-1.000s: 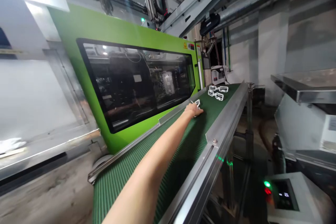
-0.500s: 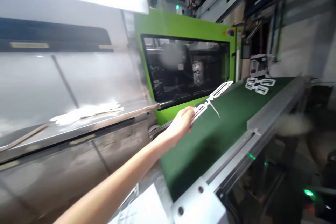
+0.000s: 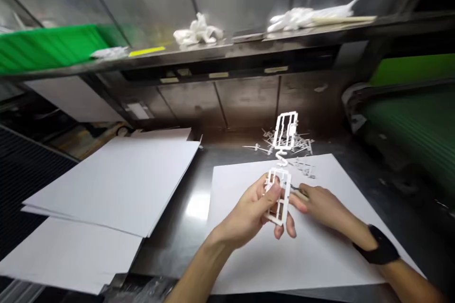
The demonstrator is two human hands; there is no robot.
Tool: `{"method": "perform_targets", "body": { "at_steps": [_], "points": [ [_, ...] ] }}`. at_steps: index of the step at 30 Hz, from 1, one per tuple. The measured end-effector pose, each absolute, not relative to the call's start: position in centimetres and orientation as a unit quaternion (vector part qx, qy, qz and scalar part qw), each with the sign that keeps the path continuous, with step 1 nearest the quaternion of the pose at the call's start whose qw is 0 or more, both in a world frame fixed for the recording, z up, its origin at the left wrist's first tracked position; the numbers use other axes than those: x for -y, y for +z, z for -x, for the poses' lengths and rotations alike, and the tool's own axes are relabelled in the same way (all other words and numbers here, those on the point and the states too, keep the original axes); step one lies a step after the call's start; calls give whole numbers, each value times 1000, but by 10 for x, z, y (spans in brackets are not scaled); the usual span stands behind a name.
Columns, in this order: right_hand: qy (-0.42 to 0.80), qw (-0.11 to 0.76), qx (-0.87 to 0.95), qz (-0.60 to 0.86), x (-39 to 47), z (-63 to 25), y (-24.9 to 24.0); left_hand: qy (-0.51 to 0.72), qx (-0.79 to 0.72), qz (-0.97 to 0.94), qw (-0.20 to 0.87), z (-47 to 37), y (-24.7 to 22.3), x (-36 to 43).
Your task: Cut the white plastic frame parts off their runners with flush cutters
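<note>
My left hand (image 3: 254, 208) is closed around a white moulded plastic part (image 3: 286, 130), its thumb lying across the lower piece. The part has two slotted rectangular frames joined by a wavy link, and it stands tilted up above a white sheet (image 3: 241, 265). Close to its right side, my right hand (image 3: 322, 206) grips a small hand tool (image 3: 300, 193) with a pale handle and a dark, thin tip. Fingers hide much of the tool, so its kind is unclear. A black band (image 3: 378, 246) circles the right wrist.
Thin white plastic scraps (image 3: 302, 144) are heaped behind the sheet. Large white sheets (image 3: 117, 180) are stacked at left. A metal shelf (image 3: 227, 52) runs across the back, bearing crumpled white gloves (image 3: 199, 31) and a green bin (image 3: 53, 49). At right is a green conveyor belt (image 3: 405, 118).
The view has swung from the conveyor and green machine to the metal bench. The white part, held out over the belt before, is now above the sheet; my right hand with a tool has come into view.
</note>
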State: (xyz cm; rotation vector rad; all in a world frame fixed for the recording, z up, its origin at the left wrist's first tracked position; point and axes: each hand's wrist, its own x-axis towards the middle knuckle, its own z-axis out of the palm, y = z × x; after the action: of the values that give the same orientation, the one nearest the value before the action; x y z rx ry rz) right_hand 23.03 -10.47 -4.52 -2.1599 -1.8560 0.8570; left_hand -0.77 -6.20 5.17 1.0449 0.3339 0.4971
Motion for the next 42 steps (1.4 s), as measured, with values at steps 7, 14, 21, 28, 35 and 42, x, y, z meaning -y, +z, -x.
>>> {"method": "perform_targets", "body": {
  "at_steps": [7, 14, 21, 28, 35, 42],
  "points": [
    [351, 92, 592, 719, 107, -262, -58, 258, -127, -492, 822, 30, 37, 3],
    [376, 74, 560, 735, 114, -264, -51, 298, -188, -402, 845, 29, 15, 0],
    [367, 71, 568, 734, 116, -262, -42, 310, -206, -388, 843, 24, 13, 3],
    [370, 62, 561, 738, 118, -264, -43, 304, -190, -382, 852, 22, 10, 3],
    [363, 64, 566, 738, 117, -263, -43, 298, -168, -373, 863, 18, 11, 4],
    [364, 79, 567, 735, 117, -260, -38, 288, -175, -372, 865, 17, 11, 6]
  ]
}}
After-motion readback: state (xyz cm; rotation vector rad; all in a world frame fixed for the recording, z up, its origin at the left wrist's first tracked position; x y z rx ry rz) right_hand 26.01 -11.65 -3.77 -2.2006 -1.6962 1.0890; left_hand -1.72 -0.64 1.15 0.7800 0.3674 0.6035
